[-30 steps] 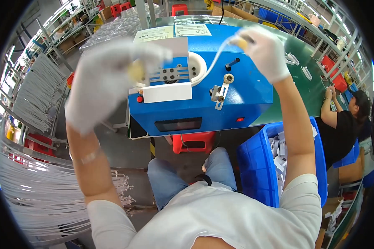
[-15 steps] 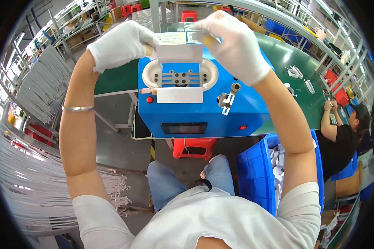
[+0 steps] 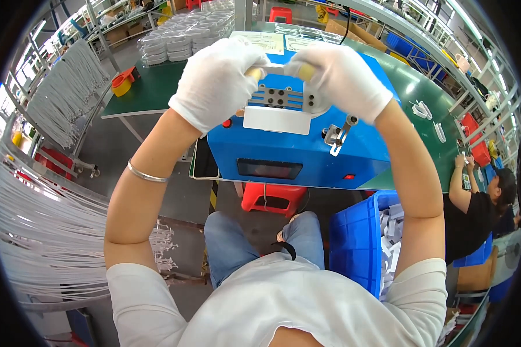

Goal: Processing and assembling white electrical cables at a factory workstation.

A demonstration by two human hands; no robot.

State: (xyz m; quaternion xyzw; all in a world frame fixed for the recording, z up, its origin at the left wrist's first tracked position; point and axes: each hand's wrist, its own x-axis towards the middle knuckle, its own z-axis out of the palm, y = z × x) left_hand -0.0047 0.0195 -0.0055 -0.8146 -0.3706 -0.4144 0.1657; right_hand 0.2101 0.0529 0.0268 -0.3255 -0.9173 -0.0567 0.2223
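A blue bench machine (image 3: 307, 151) stands before me, with a silver slotted metal fixture (image 3: 281, 98) on its top and a white rectangular plate (image 3: 276, 120) at the fixture's front. My gloved left hand (image 3: 223, 81) is closed over the fixture's left end. Facing it, my gloved right hand (image 3: 342, 78) is closed over the right end, beside a white rounded holder (image 3: 318, 107) that it partly covers. Both thumbs show yellow tips and point toward each other. A pale strip (image 3: 276, 69) spans the gap between them; what the fingers grip is hidden.
A metal lever (image 3: 340, 135) rises from the machine's right side. A blue bin (image 3: 356, 231) of white pieces stands by my right arm. Stacked clear trays (image 3: 182, 36) and a yellow-and-red tape dispenser (image 3: 125, 81) sit on the green table (image 3: 150, 87). A co-worker (image 3: 477, 202) sits at right.
Both hands have come lower and closer together over the fixture, now covering its ends. My left hand moved right; the upright white flap behind the fixture is now mostly hidden. The view has shifted slightly.
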